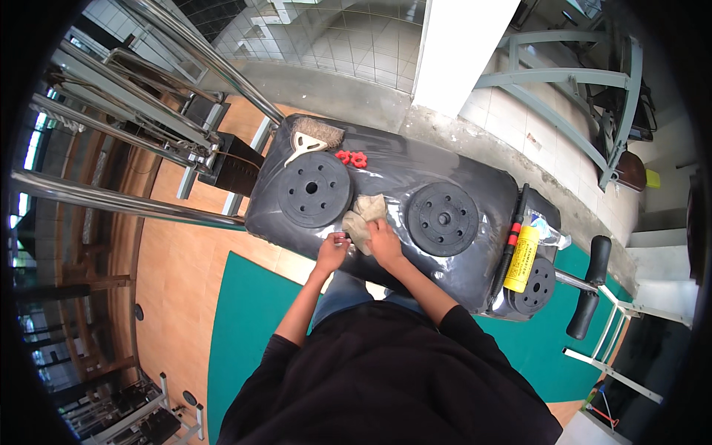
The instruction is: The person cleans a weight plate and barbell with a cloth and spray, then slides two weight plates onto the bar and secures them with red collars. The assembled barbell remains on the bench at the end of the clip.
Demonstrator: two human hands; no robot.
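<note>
The right hand (384, 241) presses flat on a beige cloth (363, 216) lying on the black bench (386, 167), between two black weight plates (311, 189) (443, 219). The left hand (331, 251) rests at the bench's near edge, fingers curled, perhaps pinching something small; I cannot tell what. A brush (313, 137) and red collars (351, 157) lie farther back, a yellow can (521, 259) at the right end.

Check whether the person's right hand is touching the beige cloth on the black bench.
Touching. The head view shows the right hand pressed on the beige cloth, its fingers overlapping the cloth's lower edge with no gap, between the two black weight plates.
</note>
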